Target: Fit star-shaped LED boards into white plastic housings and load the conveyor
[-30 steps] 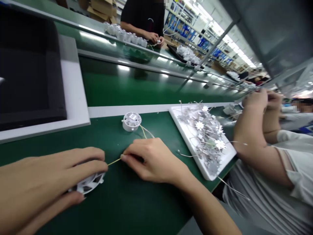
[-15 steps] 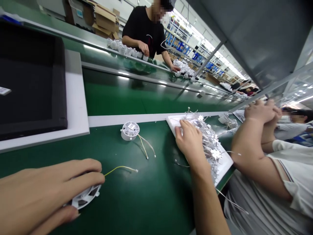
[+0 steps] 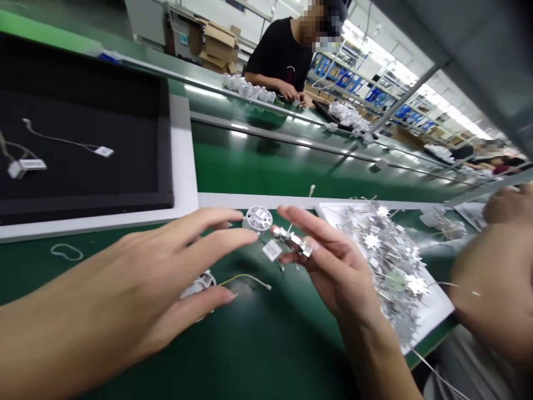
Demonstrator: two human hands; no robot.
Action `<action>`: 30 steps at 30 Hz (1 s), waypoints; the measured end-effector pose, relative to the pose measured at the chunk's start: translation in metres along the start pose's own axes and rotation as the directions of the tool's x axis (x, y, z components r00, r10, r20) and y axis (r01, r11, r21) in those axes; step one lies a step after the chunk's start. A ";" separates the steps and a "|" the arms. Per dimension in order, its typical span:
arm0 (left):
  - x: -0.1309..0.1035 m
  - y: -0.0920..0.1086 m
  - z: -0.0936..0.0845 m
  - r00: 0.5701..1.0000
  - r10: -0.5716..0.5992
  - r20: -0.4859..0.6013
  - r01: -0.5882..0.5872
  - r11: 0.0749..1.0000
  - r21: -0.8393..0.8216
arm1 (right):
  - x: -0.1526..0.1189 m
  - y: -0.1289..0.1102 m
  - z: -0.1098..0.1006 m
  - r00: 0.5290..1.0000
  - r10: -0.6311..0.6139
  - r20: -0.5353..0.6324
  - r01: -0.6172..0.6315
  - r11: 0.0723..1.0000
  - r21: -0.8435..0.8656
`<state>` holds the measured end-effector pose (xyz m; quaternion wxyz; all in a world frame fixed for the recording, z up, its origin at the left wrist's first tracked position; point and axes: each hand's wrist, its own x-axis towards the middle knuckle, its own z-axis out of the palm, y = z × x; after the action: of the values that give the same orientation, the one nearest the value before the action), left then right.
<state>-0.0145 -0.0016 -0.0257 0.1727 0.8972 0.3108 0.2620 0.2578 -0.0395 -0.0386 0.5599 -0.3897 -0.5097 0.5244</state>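
My right hand (image 3: 337, 272) pinches a small shiny metal part with bent tabs (image 3: 306, 246) between thumb and fingers. A white square label (image 3: 272, 250) shows at its near side. My left hand (image 3: 166, 272) reaches in from the left with thumb and fingers apart and nothing between them. Partly hidden behind that hand, a round white fan-like housing (image 3: 204, 282) lies on the green table, a yellow-and-white wire (image 3: 245, 276) trailing from it. A second round white housing (image 3: 258, 218) stands farther back, between my fingertips. Several star-shaped metal parts (image 3: 372, 241) fill a white tray (image 3: 443, 308) on the right.
At the left, a black tray (image 3: 125, 172) holds two small labelled pieces with wires. A thin pale loop (image 3: 66, 252) lies below it. On the right, a co-worker's arm (image 3: 495, 272) comes close to the white tray. Another person (image 3: 275, 55) works across the line.
My right hand has come up from the white tray and now holds a metal part. My left hand has let go of the near housing and moved right, opening. The view has turned left.
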 end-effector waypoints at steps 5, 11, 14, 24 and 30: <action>0.002 0.007 0.003 0.996 0.081 0.022 -0.080 0.994 -0.074 | -0.005 0.003 0.016 0.962 0.167 0.218 -0.197 0.972 0.128; 0.007 0.014 -0.001 0.944 -0.286 0.163 0.327 0.862 -0.387 | -0.006 0.004 0.021 0.949 0.192 0.250 -0.236 0.959 0.157; 0.011 0.019 -0.005 0.868 -0.403 0.291 0.494 0.762 -0.418 | -0.006 0.003 0.021 0.941 0.196 0.274 -0.248 0.953 0.172; 0.015 0.021 -0.009 0.788 -0.442 0.428 0.611 0.645 -0.459 | -0.010 0.002 0.025 0.931 0.247 0.271 -0.289 0.949 0.127; 0.018 0.018 -0.016 0.713 -0.486 0.505 0.697 0.564 -0.442 | -0.012 -0.003 0.030 0.996 0.016 0.091 0.000 0.984 -0.180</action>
<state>-0.0038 -0.0010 0.0021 0.5772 0.6618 0.4632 0.1195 0.2297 -0.0552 -0.0324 0.4962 -0.4162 -0.5786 0.4958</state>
